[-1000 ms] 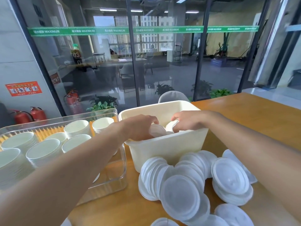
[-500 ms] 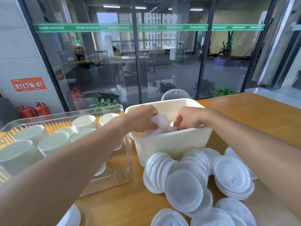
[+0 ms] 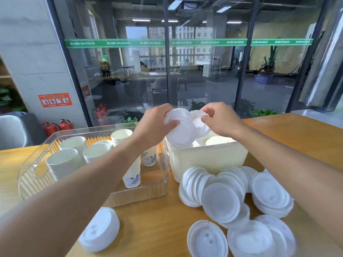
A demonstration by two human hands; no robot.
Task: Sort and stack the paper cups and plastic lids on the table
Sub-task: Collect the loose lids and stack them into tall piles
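Both hands are raised above the open top of the white bin (image 3: 207, 160), which stands on the wooden surface (image 3: 306, 138) just right of the clear tray (image 3: 37, 173). The left hand (image 3: 154, 125) grips a short stack of plastic lids (image 3: 180, 130), thumb across the face and fingers curled behind the rim; the stack is tilted, flat faces turned toward the camera and slightly down. The right hand (image 3: 220, 119) pinches a second lid (image 3: 199, 123) at its upper edge with curled fingertips. The two lid groups overlap between the hands, the left-hand stack in front; whether they touch cannot be told. The governing relation: both hands hold lids directly over the bin, with the hands level and close together, so nesting the right-hand lid onto the left-hand stack likely requires only a short inward move by the right hand, faces brought parallel. More pale items lie inside the bin below. Loose lids (image 3: 220, 203) lie fanned and piled on the surface in front of the bin, nearer the right arm; one separate lid stack (image 3: 100, 230) lies near the left forearm. Stacked paper cups (image 3: 64, 162) already stand in the tray, well left of the hands
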